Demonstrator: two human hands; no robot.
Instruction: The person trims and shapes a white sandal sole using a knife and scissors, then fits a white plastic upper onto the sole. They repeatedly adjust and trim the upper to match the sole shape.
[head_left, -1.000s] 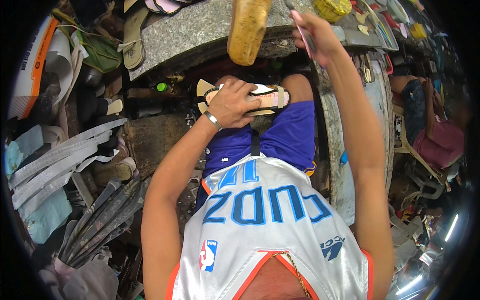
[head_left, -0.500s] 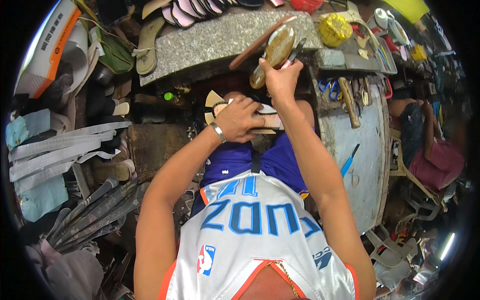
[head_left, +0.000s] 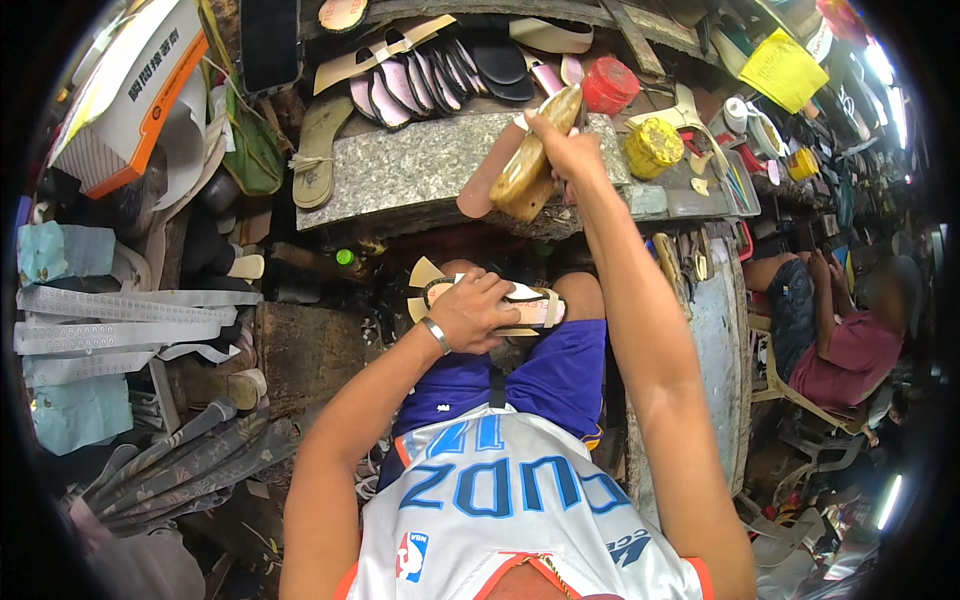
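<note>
On my lap lies a shoe sole piece (head_left: 532,314) with a pale lining and tan strips sticking out at its left end and along its edges. My left hand (head_left: 478,308) is closed over its middle, the fingers curled round the top. Out ahead, my right hand (head_left: 566,150) grips a worn, yellow-brown wooden shoe last (head_left: 528,175) over the stone slab (head_left: 390,160). The last is tilted, its lower end toward me. A flat reddish-brown strip (head_left: 488,172) lies on the slab beside the last, partly hidden by it.
Behind the slab lie several pink-and-black insoles (head_left: 410,85). Red (head_left: 608,85) and yellow (head_left: 652,150) tubs stand at the right. A side bench (head_left: 712,330) holds tools. Another person (head_left: 845,345) sits farther right. Plastic strips (head_left: 120,320) and a box (head_left: 135,95) are at the left.
My right hand has carried the last away from me, over the slab, and turned it. The knife seen in that hand no longer shows. My left hand stays on the sole piece.
</note>
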